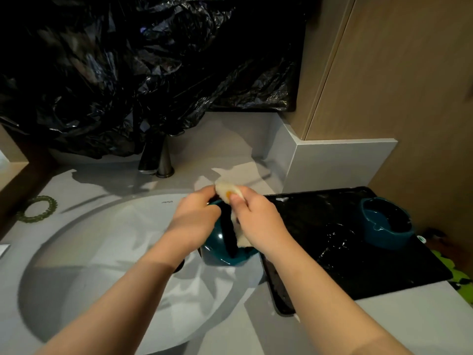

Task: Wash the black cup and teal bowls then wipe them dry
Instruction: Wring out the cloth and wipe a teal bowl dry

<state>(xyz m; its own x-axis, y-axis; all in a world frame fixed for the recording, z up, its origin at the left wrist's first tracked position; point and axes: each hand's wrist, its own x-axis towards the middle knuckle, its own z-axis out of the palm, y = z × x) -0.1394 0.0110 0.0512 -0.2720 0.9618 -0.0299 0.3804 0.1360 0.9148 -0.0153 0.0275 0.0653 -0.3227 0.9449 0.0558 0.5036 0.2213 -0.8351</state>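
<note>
Head view, the only one.

Location: the teal bowl (220, 248) is held tilted on its side at the right edge of the sink (76, 252), just beside the black tray (358, 278). A second teal bowl (386, 224) stands upright at the far right of the tray. The dark round shape near the tray's middle may be the black cup (337, 235), but it is too dark to confirm.

Risks (judgement):
- The bowl looks glossy and possibly wet. Only one hand carries it, so a slip would drop it against the sink rim or tray edge and could chip it.
- Hard wiping with the cloth (227, 193) could twist the bowl out of that grip.
- The tray overhangs the sink side. A knock from the right forearm could shift it and whatever sits on it.

Hand pose:
- Left hand (197, 216): fingers curled over the bowl's far rim, gripping it, with the forearm reaching in across the sink.
- Right hand (256, 216): thumb and fingers pinch the pale cloth at the rim. The cloth trails down into the bowl.
- The two hands are nearly touching above the bowl.

Tap (158, 160) stands behind on the surface (256, 149). I can see no water running.
</note>
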